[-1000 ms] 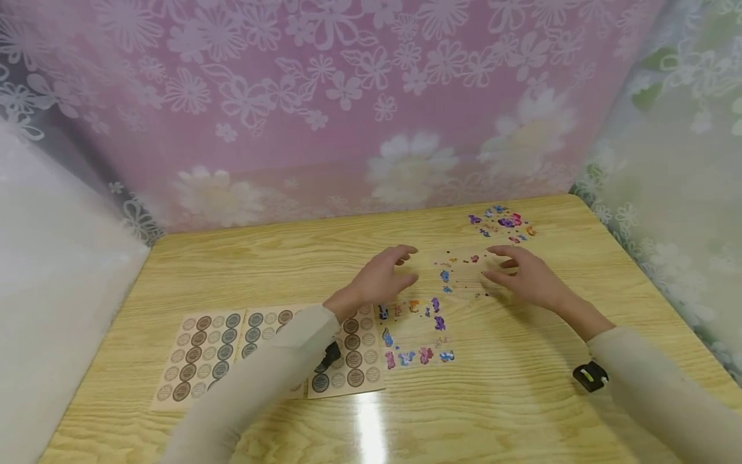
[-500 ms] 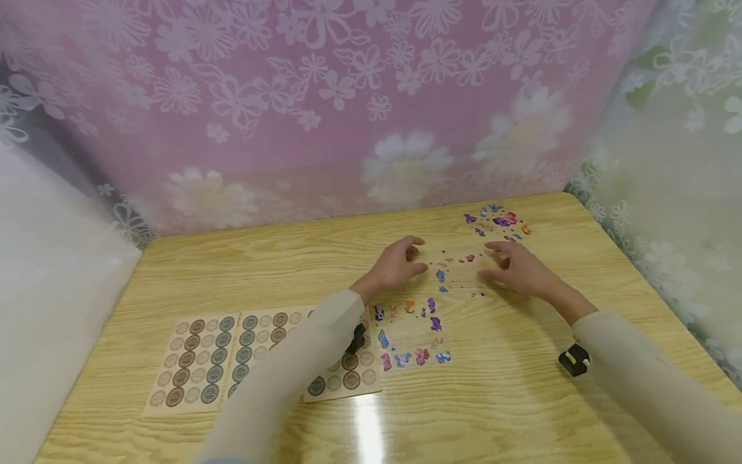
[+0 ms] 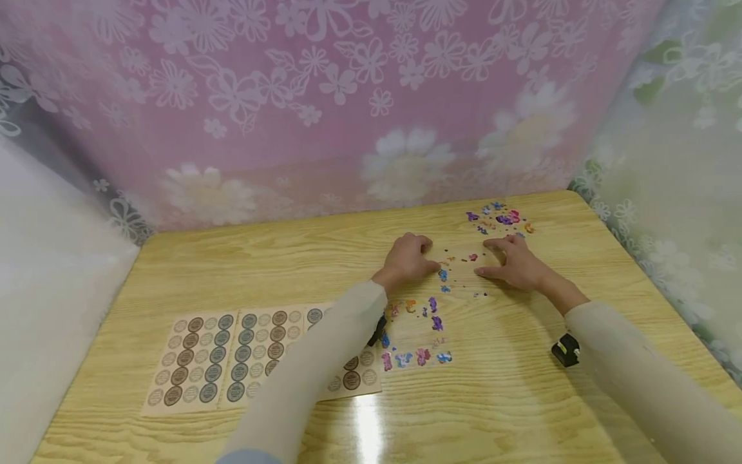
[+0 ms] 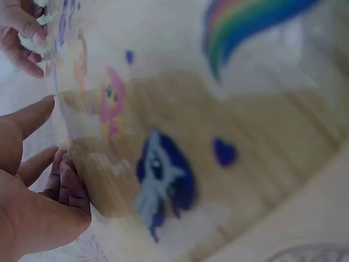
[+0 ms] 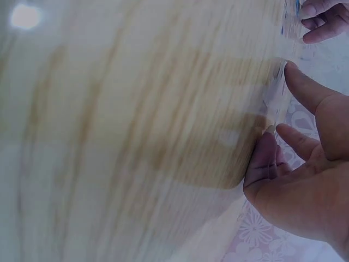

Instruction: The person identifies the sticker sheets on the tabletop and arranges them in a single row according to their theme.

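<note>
Hands placed on either side of the far clear sticker sheet (image 3: pixel 465 274), which lies on the wood-grain worktop (image 3: pixel 522 406) right of centre. Left hand (image 3: pixel 408 259): at the sheet's left side, grip spread, thumb and fingers apart, thumb tip close to a blue sticker (image 3: pixel 443 275). Right hand (image 3: pixel 518 263): at the sheet's right side, grip likewise spread, thumb tip nearer the wearer than the forefinger. Wrist views show fingertips down near the surface; cannot tell whether either hand touches the sheet's edge. Near clear sticker sheet (image 3: pixel 413 335) lies closer to the wearer and to the left, part hidden by the left sleeve (image 3: pixel 324 351) and its black wrist camera (image 3: pixel 378 330). On it, left wrist view: white pony figure with dark-blue hair (image 4: pixel 163 180), pink-haired yellow pony (image 4: pixel 113 101), dark-blue heart (image 4: pixel 224 152), rainbow tail (image 4: pixel 240 27); all slightly blurred. Sticker cluster (image 3: pixel 503 219) sits just beyond the right hand. Tan sheets with rows of round seals (image 3: pixel 201 361) lie at left, partly under the left sleeve in view. Pink floral curtain (image 3: pixel 324 129) behind the worktop.
</note>
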Tool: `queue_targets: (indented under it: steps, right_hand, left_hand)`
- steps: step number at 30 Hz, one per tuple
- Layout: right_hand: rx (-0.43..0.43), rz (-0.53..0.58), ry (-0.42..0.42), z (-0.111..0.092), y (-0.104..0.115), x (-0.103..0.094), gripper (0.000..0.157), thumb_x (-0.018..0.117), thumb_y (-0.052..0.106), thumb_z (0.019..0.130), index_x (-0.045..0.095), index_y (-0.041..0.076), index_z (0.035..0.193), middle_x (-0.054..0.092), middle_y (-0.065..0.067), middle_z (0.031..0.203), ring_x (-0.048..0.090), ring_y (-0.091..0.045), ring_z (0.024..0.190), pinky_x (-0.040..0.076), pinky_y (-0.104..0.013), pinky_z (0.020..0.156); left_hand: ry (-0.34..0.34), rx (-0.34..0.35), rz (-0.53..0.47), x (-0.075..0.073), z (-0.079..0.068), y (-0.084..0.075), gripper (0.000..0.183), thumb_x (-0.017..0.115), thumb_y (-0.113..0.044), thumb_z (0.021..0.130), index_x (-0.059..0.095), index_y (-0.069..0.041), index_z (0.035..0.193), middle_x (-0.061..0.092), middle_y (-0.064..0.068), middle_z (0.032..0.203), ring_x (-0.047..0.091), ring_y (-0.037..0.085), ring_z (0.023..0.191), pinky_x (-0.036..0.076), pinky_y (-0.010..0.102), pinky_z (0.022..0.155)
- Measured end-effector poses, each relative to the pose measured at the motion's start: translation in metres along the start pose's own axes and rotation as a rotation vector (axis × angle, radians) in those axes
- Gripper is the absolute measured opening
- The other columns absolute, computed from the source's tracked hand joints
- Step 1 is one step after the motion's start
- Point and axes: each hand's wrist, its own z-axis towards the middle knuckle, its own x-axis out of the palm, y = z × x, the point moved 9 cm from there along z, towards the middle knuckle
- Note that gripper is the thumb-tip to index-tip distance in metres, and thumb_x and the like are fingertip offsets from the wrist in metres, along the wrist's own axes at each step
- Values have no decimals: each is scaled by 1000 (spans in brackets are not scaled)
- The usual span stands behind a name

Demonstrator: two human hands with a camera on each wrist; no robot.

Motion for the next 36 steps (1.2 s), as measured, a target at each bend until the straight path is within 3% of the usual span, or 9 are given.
queue_targets:
  steps: [2, 4, 8, 19, 26, 36]
  right_hand:
    - [8, 1, 1, 1, -1, 0, 71, 62, 40, 81, 34, -2, 131, 15, -33, 130, 22, -46, 114, 25, -61, 87]
    - [13, -6, -5, 2, -2, 0, 69, 62, 39, 81, 36, -1, 130, 17, -33, 129, 23, -46, 114, 25, -61, 87]
    - [19, -21, -19, 4, -1, 0, 67, 64, 40, 80, 40, 0, 127, 21, -32, 128, 23, -45, 116, 22, -61, 89]
    - [21, 32, -38, 4, 2, -2, 59, 64, 34, 81, 42, 0, 124, 30, -28, 127, 24, -43, 118, 22, -59, 91]
    - [37, 134, -31, 1, 3, -2, 54, 61, 28, 84, 38, 1, 126, 44, -22, 115, 44, -37, 103, 36, -51, 84]
    - [-4, 166, -106, -3, 9, -6, 45, 62, 16, 84, 41, 4, 122, 46, -16, 99, 49, -27, 79, 39, -38, 68]
  left_hand:
    - [1, -16, 14, 1, 1, 1, 36, 64, -34, 80, 60, -8, 106, 44, 2, 84, 36, 12, 73, 30, 22, 64]
    - [-1, -34, 19, 2, 2, 3, 47, 65, -35, 80, 56, -14, 120, 50, 0, 98, 42, 10, 84, 37, 21, 70]
    - [7, -50, 12, 3, 4, 4, 43, 66, -36, 79, 59, -15, 116, 52, 0, 104, 47, 12, 91, 42, 23, 71]
    - [-17, -90, -34, 1, 4, 9, 38, 69, -37, 76, 56, -20, 107, 51, -2, 100, 47, 12, 84, 41, 26, 63]
    - [-31, -96, -15, 3, 3, 10, 39, 67, -41, 76, 54, -23, 107, 47, -3, 99, 44, 12, 82, 39, 28, 59]
    - [-43, -70, -96, 3, 0, 6, 35, 67, -33, 78, 55, -21, 109, 57, -9, 91, 50, 6, 76, 40, 25, 61]
